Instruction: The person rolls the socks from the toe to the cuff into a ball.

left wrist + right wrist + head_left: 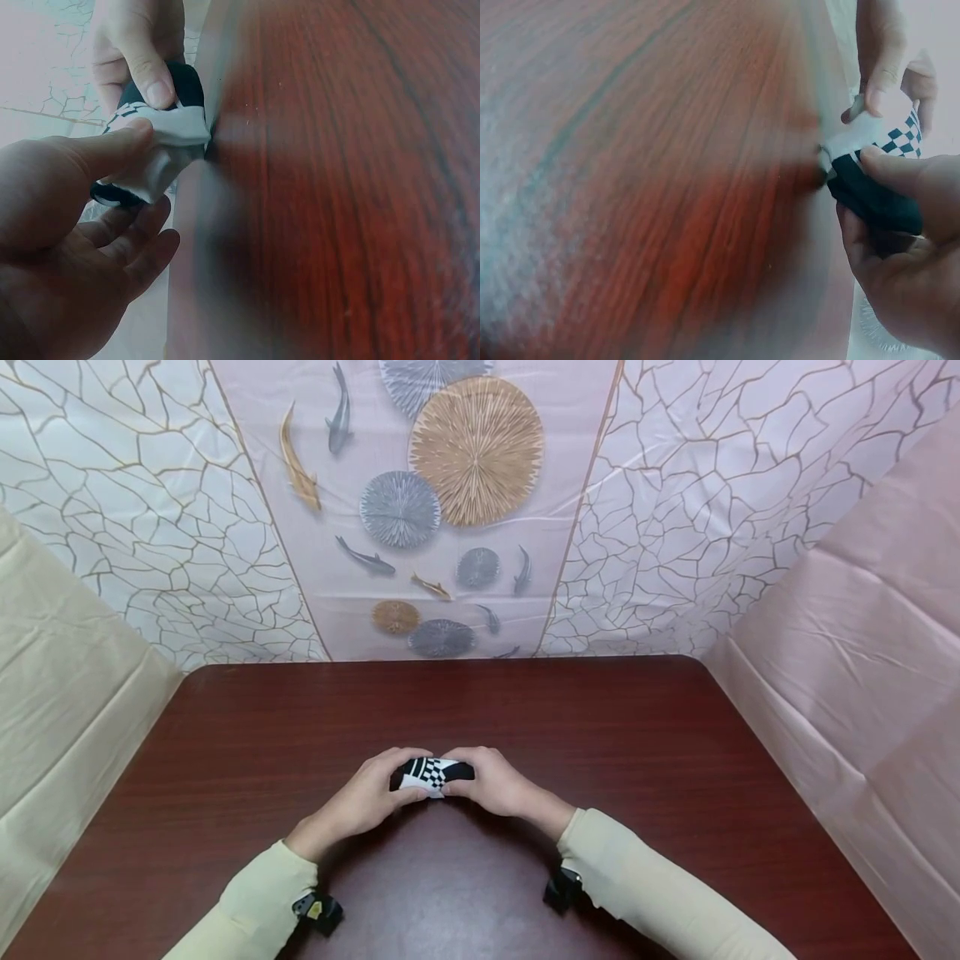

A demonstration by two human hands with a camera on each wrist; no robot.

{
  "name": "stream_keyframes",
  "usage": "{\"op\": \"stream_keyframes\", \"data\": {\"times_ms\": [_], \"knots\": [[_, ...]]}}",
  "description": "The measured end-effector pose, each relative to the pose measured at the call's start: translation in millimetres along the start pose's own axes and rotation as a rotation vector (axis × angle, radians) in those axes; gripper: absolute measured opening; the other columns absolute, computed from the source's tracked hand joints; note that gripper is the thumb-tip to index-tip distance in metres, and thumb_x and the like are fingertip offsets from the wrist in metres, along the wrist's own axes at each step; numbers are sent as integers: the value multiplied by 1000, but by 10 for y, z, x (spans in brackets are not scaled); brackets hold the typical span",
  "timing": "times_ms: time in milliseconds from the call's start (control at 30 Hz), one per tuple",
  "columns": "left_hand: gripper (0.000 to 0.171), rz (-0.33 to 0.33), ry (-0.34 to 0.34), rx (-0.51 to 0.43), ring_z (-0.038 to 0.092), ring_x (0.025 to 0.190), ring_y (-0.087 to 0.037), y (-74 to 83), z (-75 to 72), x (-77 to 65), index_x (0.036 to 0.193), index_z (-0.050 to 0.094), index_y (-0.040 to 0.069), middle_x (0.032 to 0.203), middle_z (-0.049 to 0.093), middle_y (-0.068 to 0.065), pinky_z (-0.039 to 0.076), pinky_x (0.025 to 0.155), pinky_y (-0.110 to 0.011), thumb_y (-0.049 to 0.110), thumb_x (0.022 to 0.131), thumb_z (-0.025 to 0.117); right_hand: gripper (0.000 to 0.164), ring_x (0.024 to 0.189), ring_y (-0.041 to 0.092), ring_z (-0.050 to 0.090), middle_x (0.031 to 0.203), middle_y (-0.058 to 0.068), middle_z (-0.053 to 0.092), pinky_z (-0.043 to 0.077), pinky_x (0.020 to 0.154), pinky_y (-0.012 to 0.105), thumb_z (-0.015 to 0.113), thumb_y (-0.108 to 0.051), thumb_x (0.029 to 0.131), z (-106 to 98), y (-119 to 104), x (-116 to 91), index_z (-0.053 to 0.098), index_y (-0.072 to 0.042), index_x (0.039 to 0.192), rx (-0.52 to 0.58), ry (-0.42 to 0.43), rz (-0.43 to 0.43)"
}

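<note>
So the black-and-white cloth bundle [433, 774] is held between both hands around the middle of the desk [450, 710], and I can't tell if its underside actually touches the wood. Left grip [372, 793] has one end, right grip [498, 781] has the other, each pinched with the thumb on the near side and fingers behind, closed only as far as the fabric lets them. From the left wrist view a couple of the left fingers look kinda loose underneath, thumb seems to be doing most of the work

Progress-wise, the cloth is already in a compact, layered lump rather than spread flat. What's not done: neither hand has let go, and the white flap [180, 126] pokes out at the near edge, so I'd call the layers not fully neat. I'd say mid-handling, though one moment doesn't tell me if it's being folded up or opened out, so no clue how many steps remain tbh
</note>
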State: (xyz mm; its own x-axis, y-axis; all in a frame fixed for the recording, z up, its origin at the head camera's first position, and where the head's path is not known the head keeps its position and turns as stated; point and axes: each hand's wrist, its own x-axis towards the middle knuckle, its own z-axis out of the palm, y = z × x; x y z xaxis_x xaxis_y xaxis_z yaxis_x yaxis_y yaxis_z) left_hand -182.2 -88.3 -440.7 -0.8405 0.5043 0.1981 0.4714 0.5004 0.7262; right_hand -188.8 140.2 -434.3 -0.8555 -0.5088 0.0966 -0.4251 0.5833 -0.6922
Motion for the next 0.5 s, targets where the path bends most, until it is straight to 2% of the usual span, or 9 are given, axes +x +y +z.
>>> {"op": "stream_keyframes", "data": {"times_ms": [333,500], "knots": [[41,-11,-22,-4,58,98,-15,-11,-67,14,129,65,14,115,66,0,48,88,-38,25,91,76,38,89,11,62,104,-3,70,50,79,28,83,-18,85,-34,-24,-12,68,-14,120,46,28,18],[40,-19,-9,-76,60,92,-16,-2,-86,29,129,64,13,109,67,0,49,83,-34,27,93,74,47,88,12,62,104,-4,69,51,77,28,85,-26,83,-32,-36,-22,66,-17,125,100,58,40]]}}
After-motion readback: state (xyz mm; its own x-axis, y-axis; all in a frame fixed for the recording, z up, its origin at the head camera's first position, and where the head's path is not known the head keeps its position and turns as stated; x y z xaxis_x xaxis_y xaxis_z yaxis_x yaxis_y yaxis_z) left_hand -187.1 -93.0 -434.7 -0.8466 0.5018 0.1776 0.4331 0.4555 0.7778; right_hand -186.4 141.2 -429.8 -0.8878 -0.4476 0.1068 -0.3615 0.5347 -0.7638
